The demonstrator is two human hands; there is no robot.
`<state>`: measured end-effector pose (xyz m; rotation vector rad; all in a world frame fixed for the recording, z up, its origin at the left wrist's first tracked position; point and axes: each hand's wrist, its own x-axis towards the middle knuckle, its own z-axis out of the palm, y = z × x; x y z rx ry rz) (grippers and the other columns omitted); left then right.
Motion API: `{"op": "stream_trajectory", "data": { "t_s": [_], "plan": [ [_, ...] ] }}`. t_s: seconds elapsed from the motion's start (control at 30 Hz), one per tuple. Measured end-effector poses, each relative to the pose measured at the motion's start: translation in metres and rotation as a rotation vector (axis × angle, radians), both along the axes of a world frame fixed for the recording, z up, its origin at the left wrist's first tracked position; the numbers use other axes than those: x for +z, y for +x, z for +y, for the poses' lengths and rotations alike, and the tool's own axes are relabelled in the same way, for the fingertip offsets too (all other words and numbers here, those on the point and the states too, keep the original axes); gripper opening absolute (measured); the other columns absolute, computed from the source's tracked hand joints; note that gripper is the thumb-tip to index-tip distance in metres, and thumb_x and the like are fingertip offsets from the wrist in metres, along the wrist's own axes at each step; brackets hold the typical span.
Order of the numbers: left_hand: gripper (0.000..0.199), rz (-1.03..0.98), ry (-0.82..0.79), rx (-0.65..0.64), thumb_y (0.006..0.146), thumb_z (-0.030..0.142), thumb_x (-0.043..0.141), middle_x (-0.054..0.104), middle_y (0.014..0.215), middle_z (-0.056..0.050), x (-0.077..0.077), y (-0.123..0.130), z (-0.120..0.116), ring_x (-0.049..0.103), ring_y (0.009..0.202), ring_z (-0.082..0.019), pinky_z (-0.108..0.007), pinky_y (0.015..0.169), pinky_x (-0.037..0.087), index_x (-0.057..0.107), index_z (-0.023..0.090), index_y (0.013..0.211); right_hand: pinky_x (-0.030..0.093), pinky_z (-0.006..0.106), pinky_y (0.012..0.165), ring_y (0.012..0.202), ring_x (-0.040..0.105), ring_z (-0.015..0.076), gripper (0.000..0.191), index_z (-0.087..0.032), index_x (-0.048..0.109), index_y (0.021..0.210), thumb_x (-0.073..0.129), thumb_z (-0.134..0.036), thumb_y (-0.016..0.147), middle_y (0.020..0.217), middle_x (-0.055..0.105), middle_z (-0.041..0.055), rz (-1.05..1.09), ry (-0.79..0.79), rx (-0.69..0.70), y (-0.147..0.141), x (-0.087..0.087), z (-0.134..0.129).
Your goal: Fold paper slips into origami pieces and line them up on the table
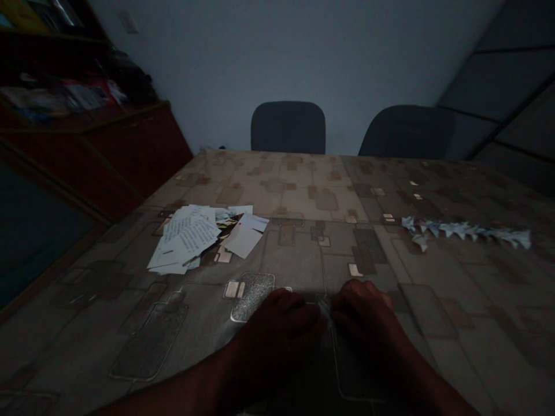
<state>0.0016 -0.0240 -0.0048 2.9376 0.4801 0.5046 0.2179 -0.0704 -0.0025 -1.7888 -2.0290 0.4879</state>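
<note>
Close together near the table's front, my left hand point(288, 320) and my right hand point(364, 312) pinch a small piece of folded paper point(324, 307) between them. Only a pale bit of this paper shows; the fingers and deep shadow cover the rest. To the left lies a loose pile of printed paper sheets point(186, 237), with a blank card point(243, 240) at its right side. A row of small folded paper pieces point(463, 230) with pointed ends stretches across the right part of the table. One more folded piece point(420, 241) sits just in front of that row.
A patterned cloth point(299, 260) covers the table. Behind its far edge stand two dark chairs, one in the middle point(288, 127) and one at the right point(403, 132). A reddish cabinet point(134, 150) with cluttered shelves is at the left, against a pale wall point(281, 52).
</note>
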Motion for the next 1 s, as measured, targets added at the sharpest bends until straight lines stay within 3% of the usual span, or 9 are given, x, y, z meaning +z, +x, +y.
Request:
{"op": "stream_trajectory", "data": {
  "t_s": [0.23, 1.0],
  "plan": [
    [0.020, 0.003, 0.005, 0.003, 0.096, 0.019, 0.049, 0.062, 0.107, -0.008, 0.001, 0.001, -0.001, 0.054, 0.093, -0.021, -0.036, 0.081, 0.045, 0.055, 0.018, 0.114, 0.035, 0.036, 0.065, 0.071, 0.053, 0.0215, 0.009, -0.021, 0.059, 0.073, 0.055, -0.018, 0.080, 0.074, 0.058, 0.0029, -0.050, 0.063, -0.021, -0.009, 0.008, 0.000],
    [0.022, 0.024, -0.057, -0.001, 0.097, 0.019, 0.044, 0.063, 0.104, -0.007, -0.002, 0.002, -0.001, 0.053, 0.090, -0.021, -0.040, 0.079, 0.044, 0.055, 0.016, 0.116, 0.035, 0.036, 0.066, 0.071, 0.053, 0.0212, 0.010, -0.022, 0.057, 0.068, 0.057, -0.016, 0.077, 0.072, 0.057, 0.0019, -0.027, 0.063, -0.058, -0.011, 0.010, -0.002]
  ]
}}
